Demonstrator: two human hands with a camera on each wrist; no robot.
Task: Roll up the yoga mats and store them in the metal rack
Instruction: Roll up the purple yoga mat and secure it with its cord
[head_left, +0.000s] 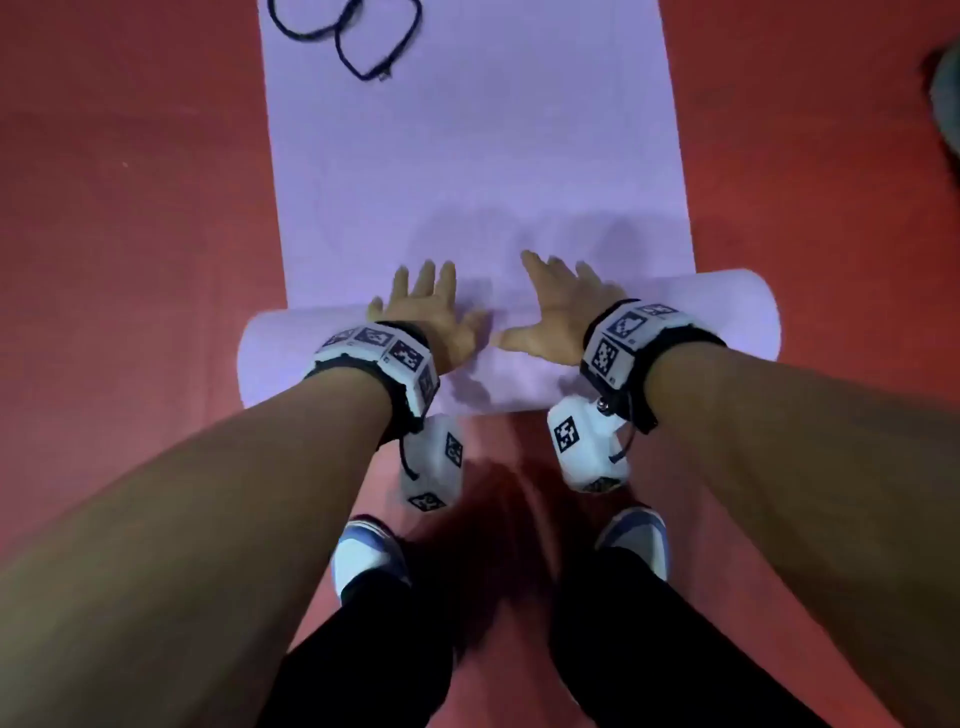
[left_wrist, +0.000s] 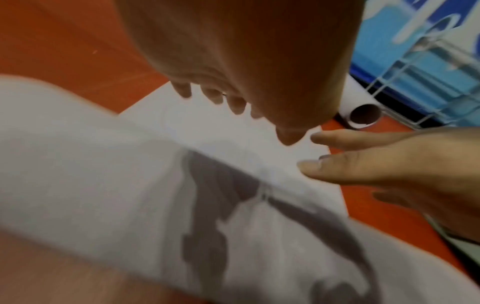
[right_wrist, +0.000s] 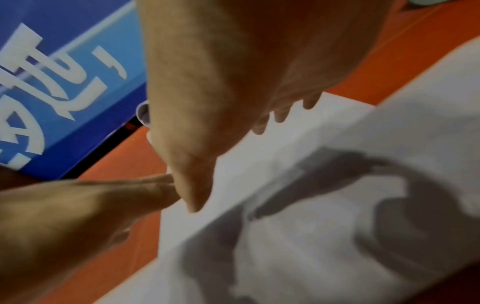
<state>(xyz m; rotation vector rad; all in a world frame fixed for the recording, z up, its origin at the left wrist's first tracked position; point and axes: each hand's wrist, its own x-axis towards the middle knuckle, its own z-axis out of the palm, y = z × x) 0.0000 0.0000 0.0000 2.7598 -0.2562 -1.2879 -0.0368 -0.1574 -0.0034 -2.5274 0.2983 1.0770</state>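
Pressing flat w/ spread fingers, the left hand (head_left: 434, 312) & right hand (head_left: 558, 306) lay side by side on the rolled part (head_left: 727, 312) of the lilac yoga mat (head_left: 478, 166), gripping nothing, probably to push evenly; the mat lay on the red floor (head_left: 130, 208), a dark cord (head_left: 345, 39) on its far end.

Both hands (left_wrist: 246, 61) flat on lilac mat (left_wrist: 130, 185) roll.

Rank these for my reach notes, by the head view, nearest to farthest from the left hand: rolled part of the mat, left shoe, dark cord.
1. Rolled part of the mat: under the left hand.
2. Left shoe: behind the wrist, toward the body.
3. Dark cord: far end of the flat mat.
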